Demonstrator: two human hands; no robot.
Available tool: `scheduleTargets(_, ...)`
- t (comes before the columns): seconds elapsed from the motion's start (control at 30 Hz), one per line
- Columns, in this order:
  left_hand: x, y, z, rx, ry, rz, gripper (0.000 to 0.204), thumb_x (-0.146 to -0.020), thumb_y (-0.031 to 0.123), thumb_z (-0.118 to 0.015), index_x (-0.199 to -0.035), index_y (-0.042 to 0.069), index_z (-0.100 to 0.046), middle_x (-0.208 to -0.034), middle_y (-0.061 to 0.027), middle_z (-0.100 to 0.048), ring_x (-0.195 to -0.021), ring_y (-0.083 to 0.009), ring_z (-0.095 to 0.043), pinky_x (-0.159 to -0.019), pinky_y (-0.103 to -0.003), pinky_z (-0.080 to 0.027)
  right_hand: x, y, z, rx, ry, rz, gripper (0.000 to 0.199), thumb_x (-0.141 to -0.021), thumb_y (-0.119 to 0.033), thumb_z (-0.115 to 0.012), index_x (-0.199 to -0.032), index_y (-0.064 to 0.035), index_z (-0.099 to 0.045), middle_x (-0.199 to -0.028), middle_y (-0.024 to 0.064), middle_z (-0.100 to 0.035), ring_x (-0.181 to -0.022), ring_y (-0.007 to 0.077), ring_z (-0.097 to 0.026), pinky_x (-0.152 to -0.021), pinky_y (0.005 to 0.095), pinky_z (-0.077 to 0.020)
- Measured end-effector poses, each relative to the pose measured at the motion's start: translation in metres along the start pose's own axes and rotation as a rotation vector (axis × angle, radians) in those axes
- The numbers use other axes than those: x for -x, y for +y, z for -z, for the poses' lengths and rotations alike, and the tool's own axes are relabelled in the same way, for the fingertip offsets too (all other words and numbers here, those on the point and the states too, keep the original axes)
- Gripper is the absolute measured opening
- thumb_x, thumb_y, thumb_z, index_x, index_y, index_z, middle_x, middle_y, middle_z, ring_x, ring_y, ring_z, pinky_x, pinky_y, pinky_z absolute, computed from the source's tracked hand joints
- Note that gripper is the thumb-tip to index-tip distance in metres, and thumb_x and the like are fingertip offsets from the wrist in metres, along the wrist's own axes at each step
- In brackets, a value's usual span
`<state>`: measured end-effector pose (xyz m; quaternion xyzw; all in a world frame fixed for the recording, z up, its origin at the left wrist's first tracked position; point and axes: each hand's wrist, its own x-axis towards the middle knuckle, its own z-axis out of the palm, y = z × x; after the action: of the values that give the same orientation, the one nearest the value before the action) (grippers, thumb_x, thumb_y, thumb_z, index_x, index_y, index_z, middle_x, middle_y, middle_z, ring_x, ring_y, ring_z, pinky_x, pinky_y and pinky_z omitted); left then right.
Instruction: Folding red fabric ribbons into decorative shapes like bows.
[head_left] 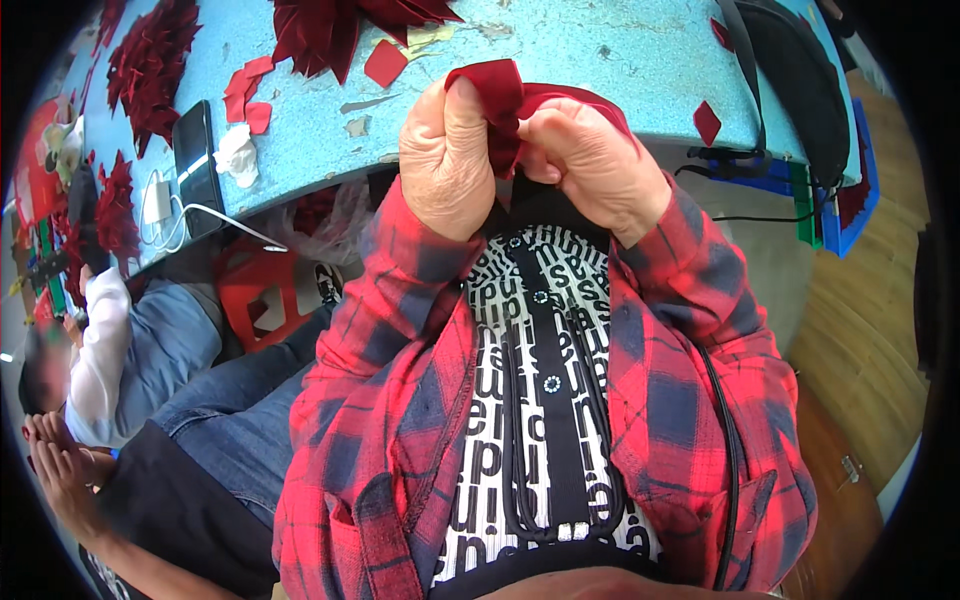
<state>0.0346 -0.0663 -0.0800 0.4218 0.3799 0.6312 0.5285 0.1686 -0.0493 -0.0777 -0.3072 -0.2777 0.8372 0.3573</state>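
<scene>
Just over the near edge of the table, my left hand (447, 160) and my right hand (590, 165) are close together. Both grip a strip of dark red velvety fabric (497, 95). The left thumb presses on the fabric's upper part, and folds of it hang down between the hands. My right fingers are curled round it, and more of the strip arches behind that hand. Beyond the hands lie a pointed dark red fabric flower (318, 30) and a red diamond-shaped fabric piece (386, 63).
The worn light-blue table (620, 40) also bears a black phone (197, 165), a white charger with cable (158, 200), crumpled tissue (236, 155) and more red flowers (155, 70). A black bag (795, 90) hangs at the right. Other people sit at the left, near a red stool (258, 295).
</scene>
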Motion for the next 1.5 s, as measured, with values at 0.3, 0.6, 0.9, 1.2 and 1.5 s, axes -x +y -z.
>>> scheduleTargets(0.3,-0.010,0.007,0.006,0.074,0.149,0.059,0.033,-0.098,0.031,-0.041,-0.108,0.003,-0.057,-0.095,-0.0034,-0.062,-0.081,-0.0106,-0.058,-0.070,-0.024,-0.046,-0.003,-0.020,-0.019,0.472,0.169,0.114,0.018,-0.088,-0.021,-0.059,-0.087,-0.0030,-0.059,-0.070,-0.0011,-0.054,-0.060,0.0056,-0.047,-0.050,0.0182,-0.0366)
scheduleTargets(0.6,-0.015,0.011,0.007,-0.269,0.128,-0.133,0.033,-0.098,0.029,-0.041,-0.105,0.002,-0.059,-0.091,-0.0006,-0.061,-0.077,-0.0061,-0.053,-0.070,-0.021,-0.043,-0.003,-0.018,-0.023,1.020,0.304,0.573,0.011,-0.083,-0.009,-0.064,-0.090,-0.0013,-0.062,-0.076,0.0003,-0.062,-0.064,0.0065,-0.054,-0.056,0.0209,-0.0450)
scheduleTargets(0.9,-0.015,0.006,0.006,-0.277,0.106,-0.156,0.026,-0.098,0.021,-0.045,-0.100,0.000,-0.060,-0.079,0.0021,-0.058,-0.070,-0.0043,-0.048,-0.061,-0.020,-0.040,-0.012,-0.020,-0.013,1.393,0.308,1.013,0.008,-0.075,-0.005,-0.067,-0.081,-0.0010,-0.063,-0.073,0.0074,-0.062,-0.060,0.0150,-0.057,-0.055,0.0263,-0.0467)
scheduleTargets(1.2,-0.013,0.000,0.011,-0.408,0.154,-0.212,0.025,-0.097,0.018,-0.045,-0.099,-0.002,-0.060,-0.078,-0.0020,-0.059,-0.071,-0.0075,-0.052,-0.063,-0.022,-0.043,-0.005,-0.008,-0.024,1.144,0.274,0.700,0.005,-0.079,-0.005,-0.061,-0.076,-0.0041,-0.058,-0.067,0.0000,-0.058,-0.058,0.0094,-0.052,-0.049,0.0228,-0.0410)
scheduleTargets(1.5,0.005,0.009,0.005,-0.294,0.125,-0.019,0.025,-0.097,0.019,-0.045,-0.099,-0.001,-0.060,-0.076,-0.0018,-0.058,-0.068,-0.0069,-0.050,-0.061,-0.022,-0.042,-0.007,-0.005,-0.022,-0.042,0.089,-0.222,0.010,-0.084,-0.015,-0.057,-0.078,-0.0081,-0.054,-0.067,-0.0050,-0.047,-0.054,0.0033,-0.040,-0.045,0.0163,-0.0306)
